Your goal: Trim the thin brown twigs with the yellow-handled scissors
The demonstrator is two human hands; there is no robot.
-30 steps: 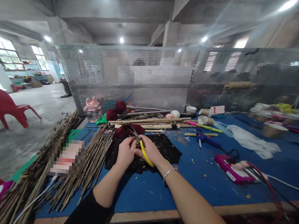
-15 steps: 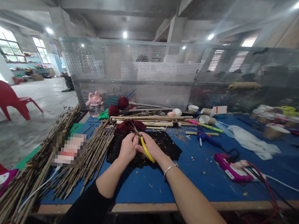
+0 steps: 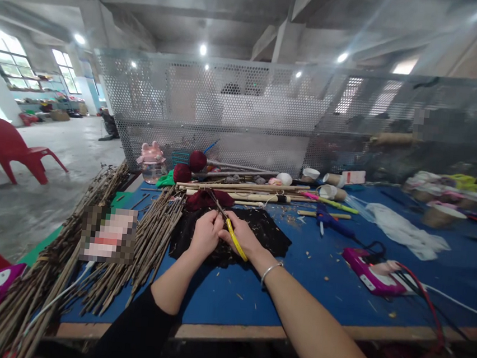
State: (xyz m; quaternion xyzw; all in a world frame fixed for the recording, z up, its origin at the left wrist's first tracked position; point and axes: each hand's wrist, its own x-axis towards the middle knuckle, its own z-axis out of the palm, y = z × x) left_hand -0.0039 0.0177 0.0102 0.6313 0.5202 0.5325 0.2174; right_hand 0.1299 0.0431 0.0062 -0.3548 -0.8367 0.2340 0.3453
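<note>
Over the black cloth (image 3: pixel 270 231) my two hands are close together, fingertips almost meeting. My right hand (image 3: pixel 244 238) is closed around yellow-handled scissors (image 3: pixel 237 242), whose narrow metal blades point away from me and to the left. My left hand (image 3: pixel 204 235) is closed in a pinch beside the blades; whatever its fingers grip is hidden. Just beyond the fingers lies a dark red cloth or yarn bundle (image 3: pixel 200 199). Small pale scraps are scattered over the black cloth.
Cut twigs (image 3: pixel 148 243) lie left, beside longer bundled branches (image 3: pixel 71 230). Sticks (image 3: pixel 258 189) and dark red yarn balls (image 3: pixel 183 172) sit behind. Right are a glue gun (image 3: pixel 331 220), a purple power strip (image 3: pixel 364 273) with cables, and a plastic bag (image 3: pixel 406 229). A perforated metal screen (image 3: pixel 236 111) closes the back.
The view has shifted slightly. My hands and the scissors hold almost the same place over the black cloth, with only a slight shift of the fingers.
</note>
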